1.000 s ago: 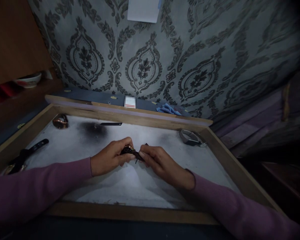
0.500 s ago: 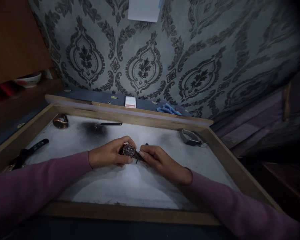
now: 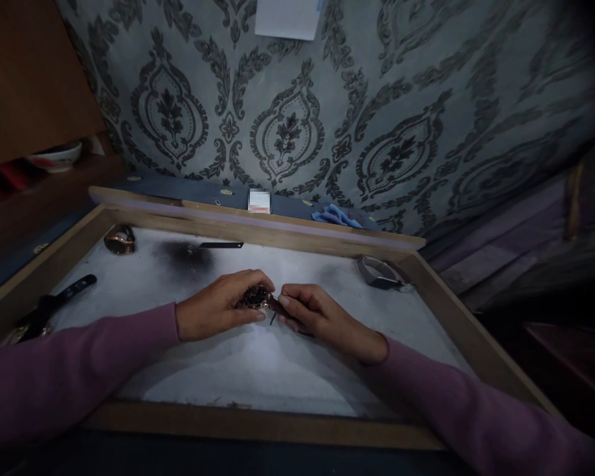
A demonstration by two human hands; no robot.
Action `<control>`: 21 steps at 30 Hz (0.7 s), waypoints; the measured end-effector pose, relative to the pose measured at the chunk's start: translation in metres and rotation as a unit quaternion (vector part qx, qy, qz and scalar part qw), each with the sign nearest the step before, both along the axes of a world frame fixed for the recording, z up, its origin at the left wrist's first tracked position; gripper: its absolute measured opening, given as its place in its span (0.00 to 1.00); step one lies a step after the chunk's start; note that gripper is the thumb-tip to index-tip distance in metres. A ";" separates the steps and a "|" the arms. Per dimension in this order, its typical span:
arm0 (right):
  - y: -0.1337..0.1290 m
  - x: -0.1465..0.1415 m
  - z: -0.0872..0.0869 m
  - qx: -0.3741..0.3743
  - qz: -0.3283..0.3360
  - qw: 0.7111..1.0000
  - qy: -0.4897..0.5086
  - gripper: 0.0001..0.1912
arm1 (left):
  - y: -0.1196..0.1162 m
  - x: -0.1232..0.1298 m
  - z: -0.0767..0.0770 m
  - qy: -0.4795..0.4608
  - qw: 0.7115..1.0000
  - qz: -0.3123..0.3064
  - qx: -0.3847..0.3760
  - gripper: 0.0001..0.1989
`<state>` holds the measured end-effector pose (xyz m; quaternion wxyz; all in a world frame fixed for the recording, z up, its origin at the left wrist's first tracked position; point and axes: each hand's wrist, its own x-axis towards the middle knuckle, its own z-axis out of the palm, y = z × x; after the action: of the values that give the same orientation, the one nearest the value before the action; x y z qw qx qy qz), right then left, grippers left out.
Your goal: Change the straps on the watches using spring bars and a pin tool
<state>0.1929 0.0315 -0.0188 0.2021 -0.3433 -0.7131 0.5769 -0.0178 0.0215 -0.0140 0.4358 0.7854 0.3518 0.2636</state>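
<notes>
Over the middle of a shallow wooden tray with a white floor [image 3: 203,377], both hands are on one wristwatch [image 3: 256,297] with a dark dial and a brown strap. My left hand [image 3: 223,304] grips the watch case between thumb and fingers. My right hand [image 3: 317,314] pinches the strap [image 3: 276,307] close to the case; its fingers hide most of the strap. A thin dark pin-like piece [image 3: 272,318] shows just below, between the hands; whether it lies on the tray or is held, I cannot tell.
Other watches lie in the tray: a rose-gold one [image 3: 120,240] back left, a black-strapped one [image 3: 44,307] left, a grey-banded one [image 3: 381,273] back right. A flat black strip [image 3: 221,245] is near the back wall. Behind the rim sit a small box [image 3: 259,201] and a blue cloth [image 3: 337,215].
The watch has tilted in my left hand, so its dial shows at a flatter angle. My right hand has shifted slightly right with the strap.
</notes>
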 end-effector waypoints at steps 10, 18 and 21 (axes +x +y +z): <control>0.001 0.001 0.003 0.034 -0.004 0.999 -0.019 0.24 | 0.000 -0.002 -0.002 0.039 0.995 -0.002 0.097 0.08; -0.001 0.000 0.001 -0.025 -0.012 1.000 -0.009 0.23 | -0.001 -0.003 -0.002 0.106 0.981 -0.023 0.158 0.07; -0.002 -0.001 0.004 -0.009 -0.016 1.000 -0.003 0.24 | 0.000 -0.003 -0.001 0.092 0.990 -0.025 0.104 0.09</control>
<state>0.1920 0.0296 -0.0151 0.2056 -0.3585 -0.7029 0.5790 -0.0204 0.0217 -0.0152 0.3243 0.8556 0.3416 0.2146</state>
